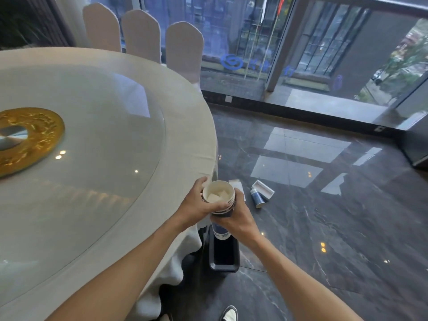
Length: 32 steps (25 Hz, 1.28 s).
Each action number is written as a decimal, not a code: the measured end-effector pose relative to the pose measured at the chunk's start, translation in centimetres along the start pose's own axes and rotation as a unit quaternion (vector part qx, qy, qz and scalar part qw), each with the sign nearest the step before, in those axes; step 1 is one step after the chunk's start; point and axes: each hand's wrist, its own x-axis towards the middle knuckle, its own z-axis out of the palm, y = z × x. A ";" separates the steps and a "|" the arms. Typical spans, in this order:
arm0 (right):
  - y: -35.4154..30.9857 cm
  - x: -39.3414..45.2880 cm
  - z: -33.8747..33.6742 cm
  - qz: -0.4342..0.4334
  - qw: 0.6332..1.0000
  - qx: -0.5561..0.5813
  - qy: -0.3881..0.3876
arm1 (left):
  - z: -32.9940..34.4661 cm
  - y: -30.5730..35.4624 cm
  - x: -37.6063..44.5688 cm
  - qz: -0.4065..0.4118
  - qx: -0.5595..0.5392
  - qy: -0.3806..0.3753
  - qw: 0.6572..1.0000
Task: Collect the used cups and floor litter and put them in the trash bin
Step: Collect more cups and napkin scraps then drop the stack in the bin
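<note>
A stack of white and blue paper cups (218, 198), with crumpled white paper inside the top one, is held upright beside the table's edge. My left hand (196, 205) grips the top of the stack from the left. My right hand (234, 218) wraps around the lower cups from the right. Directly below the stack stands a narrow black trash bin (224, 253) on the floor. Further out on the dark floor lie a blue paper cup (257, 198) on its side, a small white open box (264, 188) and a flat white paper (237, 184).
A large round table (190, 144) with a white cloth and a glass turntable (92, 140) fills the left. White-covered chairs (183, 47) stand behind it. Glass walls (324, 54) run along the back. My shoe (229, 313) shows at the bottom on the glossy dark floor.
</note>
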 end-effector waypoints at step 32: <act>33.3 13.0 7.3 0.266 0.956 -0.038 -0.119 | 18.6 -34.8 13.7 -0.377 -0.064 0.077 0.921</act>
